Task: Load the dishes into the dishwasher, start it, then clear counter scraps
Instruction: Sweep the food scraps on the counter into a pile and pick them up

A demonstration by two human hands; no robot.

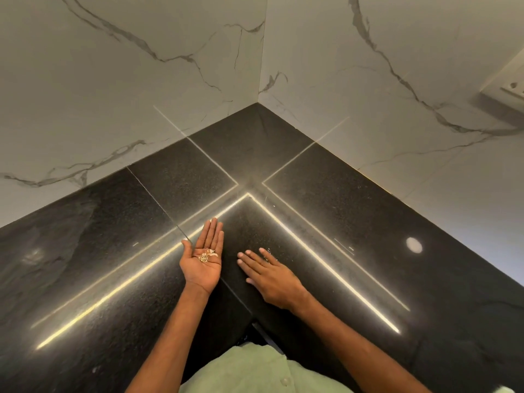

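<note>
Left hand: the left hand (204,259) lies palm up, fingers straight, carrying a small pile of scraps (207,255).
Right hand: the right hand (269,276) rests flat, fingers spread, on the black counter (113,251).
Loose crumbs: crumbs (266,252) lie just beyond its fingertips.
Surroundings: marble walls (127,80) meet at the corner; a wall socket (510,89) sits far right.

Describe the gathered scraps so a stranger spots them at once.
Start at the black counter in the marble corner. Over it the left hand lies palm up; the scraps are the pale heap in that palm, unlike the loose specks by the right hand.
</note>
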